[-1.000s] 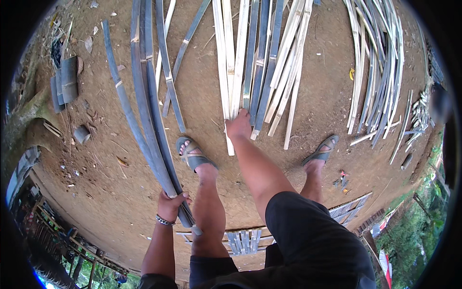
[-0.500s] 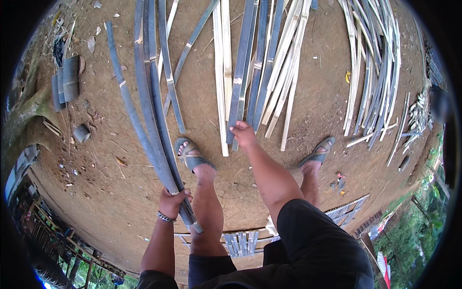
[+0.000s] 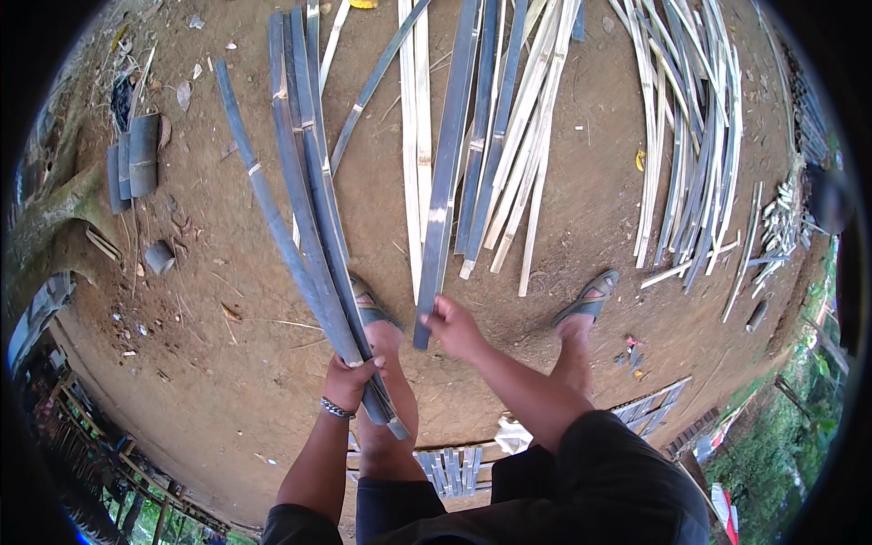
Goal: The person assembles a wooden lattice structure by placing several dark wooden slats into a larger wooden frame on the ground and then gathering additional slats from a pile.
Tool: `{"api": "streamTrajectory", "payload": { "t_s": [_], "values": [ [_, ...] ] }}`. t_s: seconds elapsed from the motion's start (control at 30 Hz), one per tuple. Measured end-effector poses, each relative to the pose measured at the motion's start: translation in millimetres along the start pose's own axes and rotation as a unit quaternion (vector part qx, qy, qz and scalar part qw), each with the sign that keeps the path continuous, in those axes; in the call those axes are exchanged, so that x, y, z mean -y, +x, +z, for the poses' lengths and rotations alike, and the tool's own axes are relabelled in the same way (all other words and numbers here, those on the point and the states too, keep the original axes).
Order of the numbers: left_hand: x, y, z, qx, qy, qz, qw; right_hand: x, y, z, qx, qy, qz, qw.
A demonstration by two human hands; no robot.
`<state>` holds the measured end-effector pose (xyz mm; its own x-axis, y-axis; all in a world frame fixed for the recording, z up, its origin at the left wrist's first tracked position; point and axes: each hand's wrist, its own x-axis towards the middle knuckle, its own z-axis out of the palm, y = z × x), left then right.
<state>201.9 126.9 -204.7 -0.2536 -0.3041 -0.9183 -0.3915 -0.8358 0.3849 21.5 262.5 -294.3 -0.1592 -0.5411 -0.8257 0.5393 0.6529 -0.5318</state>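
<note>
My left hand (image 3: 350,383) is wrapped round a few long dark bamboo strips (image 3: 318,241), near their close ends, by my left shin. They fan out away from me over the dirt. Between my feet, the fingers and thumb of my right hand (image 3: 457,327) grip a separate dark bamboo strip (image 3: 439,215) close to its near end. Pale strips (image 3: 411,136) lie just left of that strip. On its right are more dark strips (image 3: 477,150) and a spread of pale bamboo strips (image 3: 531,163).
A loose pile of mixed bamboo strips (image 3: 699,136) lies at the right, with short pale pieces (image 3: 783,218) beyond it. Cut bamboo tubes (image 3: 143,154) sit by a tree root (image 3: 54,213) at the left. Behind my legs lies a slatted bamboo panel (image 3: 452,470).
My right hand has drawn its dark strip toward me, so its end now reaches past the neighbouring strips. My left hand and its strips have shifted slightly to the right.
</note>
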Motion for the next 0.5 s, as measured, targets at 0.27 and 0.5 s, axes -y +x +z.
{"api": "streamTrajectory", "payload": {
  "t_s": [0.27, 0.5],
  "values": [
    [-2, -36, 17, 0.059, -0.011, -0.005, 0.998, -1, -161, 45, 0.147, 0.039, 0.063, 0.986],
    [14, -73, 30, 0.045, 0.008, -0.033, 0.998, -6, -216, 36, 0.170, -0.064, 0.050, 0.982]
  ]
}}
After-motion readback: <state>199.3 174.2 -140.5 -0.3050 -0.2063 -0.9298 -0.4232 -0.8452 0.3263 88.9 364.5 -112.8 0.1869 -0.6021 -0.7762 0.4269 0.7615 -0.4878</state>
